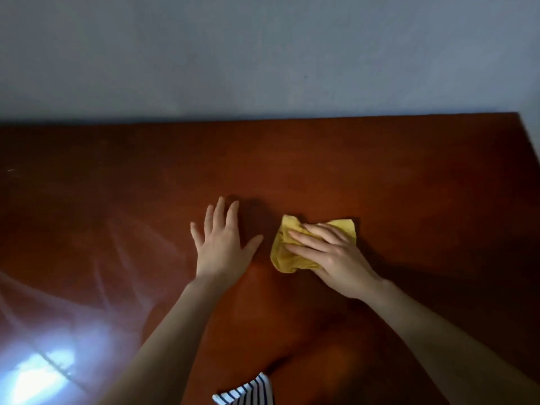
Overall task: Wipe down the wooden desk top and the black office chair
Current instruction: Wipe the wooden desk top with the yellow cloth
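Note:
The reddish-brown wooden desk top fills the lower part of the head view. A crumpled yellow cloth lies near its middle. My right hand presses flat on the cloth with straight fingers pointing left. My left hand rests flat on the bare wood just left of the cloth, fingers spread, holding nothing. The black office chair is out of view.
A plain grey wall rises right behind the desk's far edge. The desk's right edge runs down at the far right. Window light reflects off the wood at the lower left. A striped piece of clothing shows at the bottom.

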### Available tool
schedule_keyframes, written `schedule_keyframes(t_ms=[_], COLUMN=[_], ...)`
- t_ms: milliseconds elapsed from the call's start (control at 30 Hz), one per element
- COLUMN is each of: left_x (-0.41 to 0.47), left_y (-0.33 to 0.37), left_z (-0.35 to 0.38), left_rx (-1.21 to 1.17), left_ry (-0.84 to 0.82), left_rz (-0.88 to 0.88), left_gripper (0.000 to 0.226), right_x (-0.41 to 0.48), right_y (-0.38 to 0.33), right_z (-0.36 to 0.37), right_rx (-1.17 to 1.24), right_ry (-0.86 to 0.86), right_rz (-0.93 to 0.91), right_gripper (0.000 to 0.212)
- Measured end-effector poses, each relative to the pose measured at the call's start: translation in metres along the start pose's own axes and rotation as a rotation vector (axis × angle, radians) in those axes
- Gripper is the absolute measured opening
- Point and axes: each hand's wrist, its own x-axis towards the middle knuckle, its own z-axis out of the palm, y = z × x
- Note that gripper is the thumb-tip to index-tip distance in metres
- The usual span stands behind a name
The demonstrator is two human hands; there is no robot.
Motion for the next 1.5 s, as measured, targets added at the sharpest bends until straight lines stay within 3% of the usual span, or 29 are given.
schedule_keyframes(t_ms=[200,467,667,767,967,1233,1367,1500], left_x=[0.014,0.013,0.016,0.018,0.014,-0.009,-0.020,-0.018], left_y=[0.023,0.016,0.016,0.010,-0.004,-0.013,-0.020,-0.035], left_z=[0.016,0.021,0.019,0.016,0.005,-0.003,0.002,0.000], left_rx=[0.286,0.443,0.452,0.404,0.383,0.419,0.402,0.414], left_ry=[-0.100,-0.100,-0.108,-0.089,-0.072,-0.136,-0.205,-0.178], left_rz=[-0.011,-0.003,0.005,0.022,0.055,0.061,0.119,0.175], left_gripper=[0.115,0.116,0.115,0.113,0.113,0.121,0.125,0.122], right_x=[-0.024,0.054,0.122,0.137,0.116,0.028,0.008,0.033], right_y=[0.063,0.134,0.129,0.102,0.007,-0.053,-0.034,-0.007], right_z=[-0.023,-0.039,-0.032,-0.021,0.010,0.025,0.019,0.011], right_rx=[0.038,-0.030,0.015,-0.007,-0.082,0.121,0.088,-0.022], right_ry=[0.157,0.318,0.326,0.278,0.188,0.032,-0.002,0.071], right_rz=[0.368,0.837,1.139,1.023,0.555,0.102,-0.002,0.117], right_gripper=[0.059,0.046,0.047,0.048,0.048,0.039,0.044,0.063])
